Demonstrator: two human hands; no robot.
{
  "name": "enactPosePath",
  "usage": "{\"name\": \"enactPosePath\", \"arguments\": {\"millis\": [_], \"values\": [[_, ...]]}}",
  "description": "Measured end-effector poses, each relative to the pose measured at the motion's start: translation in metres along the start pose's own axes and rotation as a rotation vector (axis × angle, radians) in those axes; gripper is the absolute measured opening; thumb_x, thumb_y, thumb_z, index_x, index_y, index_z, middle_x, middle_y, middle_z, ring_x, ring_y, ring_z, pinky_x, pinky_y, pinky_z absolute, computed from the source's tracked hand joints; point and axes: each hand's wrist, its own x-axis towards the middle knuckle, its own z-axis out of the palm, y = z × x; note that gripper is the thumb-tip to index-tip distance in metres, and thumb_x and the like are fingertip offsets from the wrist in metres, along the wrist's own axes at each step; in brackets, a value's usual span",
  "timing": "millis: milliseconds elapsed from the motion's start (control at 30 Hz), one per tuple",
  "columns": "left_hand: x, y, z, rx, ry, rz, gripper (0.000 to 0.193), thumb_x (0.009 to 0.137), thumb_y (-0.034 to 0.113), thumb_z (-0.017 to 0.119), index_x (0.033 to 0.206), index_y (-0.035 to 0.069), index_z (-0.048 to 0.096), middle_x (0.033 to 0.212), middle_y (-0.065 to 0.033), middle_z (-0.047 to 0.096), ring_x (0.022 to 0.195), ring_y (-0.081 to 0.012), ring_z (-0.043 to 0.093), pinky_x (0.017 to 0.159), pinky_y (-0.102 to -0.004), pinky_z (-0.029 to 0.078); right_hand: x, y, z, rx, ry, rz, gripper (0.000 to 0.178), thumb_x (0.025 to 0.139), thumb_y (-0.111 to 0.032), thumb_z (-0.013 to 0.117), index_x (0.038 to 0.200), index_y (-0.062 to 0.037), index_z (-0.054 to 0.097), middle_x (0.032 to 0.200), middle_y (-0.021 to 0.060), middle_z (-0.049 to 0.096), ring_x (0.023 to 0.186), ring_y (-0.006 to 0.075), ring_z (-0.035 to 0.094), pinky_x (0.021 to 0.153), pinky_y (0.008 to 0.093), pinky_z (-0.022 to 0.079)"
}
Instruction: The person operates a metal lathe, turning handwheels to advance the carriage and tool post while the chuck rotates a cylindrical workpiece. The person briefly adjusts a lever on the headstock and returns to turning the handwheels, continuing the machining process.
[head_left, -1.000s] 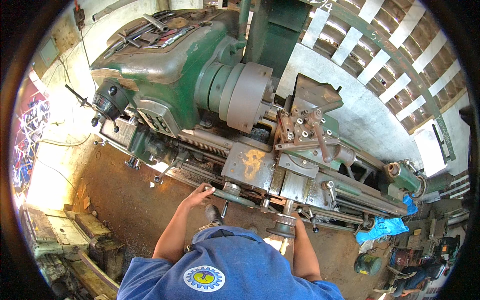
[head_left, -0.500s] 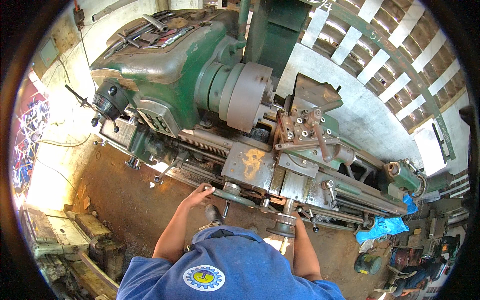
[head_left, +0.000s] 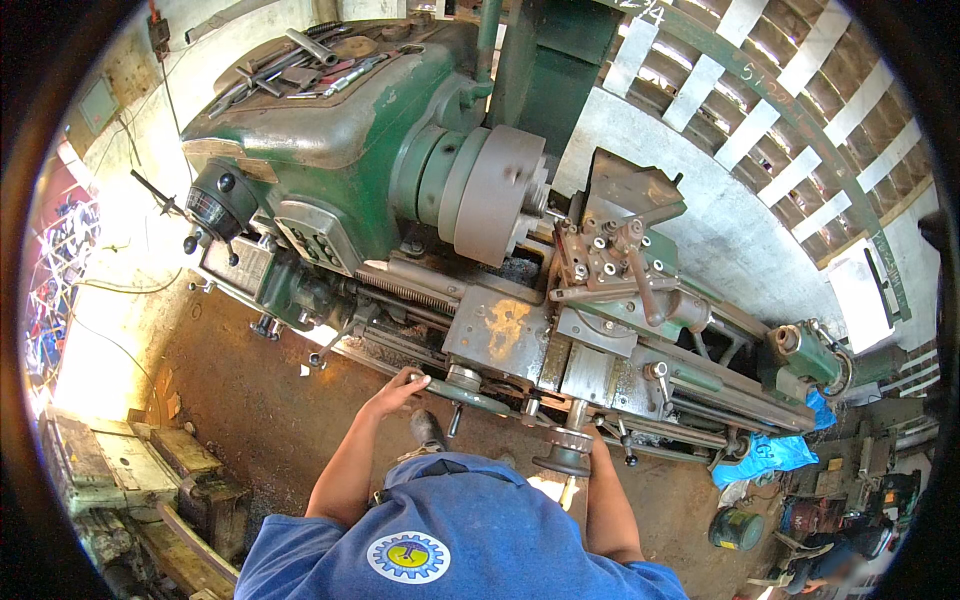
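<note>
While left grip point(head_left: 404, 388) clasps handwheel point(head_left: 478, 398), right grip point(head_left: 597, 440) mostly hidden, cannot tell; green bucket point(head_left: 737, 528), contents unclear

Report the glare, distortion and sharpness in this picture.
Head view: glare washes out part of the left wall; head view: the beam at upper right looks bowed, probably by the lens, and the corners go black; head view: the left hand on the handwheel looks fairly sharp.

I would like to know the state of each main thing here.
Left hand: holding rim of round green metal handwheel
Right hand: beside dark round metal handwheel, fingers hidden
Large grey cylindrical metal chuck: mounted, rotation unclear
Loose grey metal tools: lying atop green metal headstock
</note>
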Motion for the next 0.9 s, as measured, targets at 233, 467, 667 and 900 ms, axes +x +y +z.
{"name": "enactPosePath", "arguments": {"millis": [233,467,667,900], "values": [[-0.002,0.0,0.0,-0.023,-0.002,0.018,0.07,0.081,0.065,0.059,0.126,0.014,0.044,0.126,-0.0134,0.051,0.111,-0.0288,0.053,0.089,-0.0485,0.044,-0.013,-0.009,0.0,0.02,0.061,0.03,0.028,0.078,-0.022,0.069,0.082,0.0056,0.068,0.075,0.0123,0.066,0.064,0.0188,0.06,0.053,0.0392,0.046],[-0.001,0.0,0.001,-0.028,-0.004,-0.013,0.068,0.082,0.065,0.059,0.126,0.015,0.043,0.125,-0.0123,0.052,0.111,-0.0282,0.054,0.09,-0.049,0.044,0.023,0.022,-0.001,-0.072,-0.017,0.038,0.048,0.072,-0.027,0.072,0.108,0.0044,0.063,0.09,0.0163,0.068,0.066,0.0252,0.064,0.055,0.0398,0.052],[-0.001,0.0,0.001,-0.027,-0.011,-0.016,0.069,0.081,0.065,0.059,0.127,0.016,0.043,0.126,-0.0126,0.052,0.113,-0.0289,0.053,0.091,-0.0503,0.043,0.012,0.013,-0.001,-0.035,0.01,0.028,0.046,0.073,-0.026,0.072,0.106,0.0045,0.064,0.088,0.0161,0.068,0.065,0.0248,0.064,0.055,0.0399,0.051],[-0.001,0.001,-0.001,-0.011,-0.046,-0.012,0.065,0.085,0.063,0.056,0.13,0.018,0.04,0.137,-0.0137,0.043,0.118,-0.032,0.049,0.091,-0.0467,0.045,0.006,0.004,0.0,-0.027,0.019,0.034,0.043,0.074,-0.026,0.071,0.103,0.0046,0.064,0.087,0.0158,0.068,0.065,0.0244,0.064,0.055,0.04,0.051]]}}
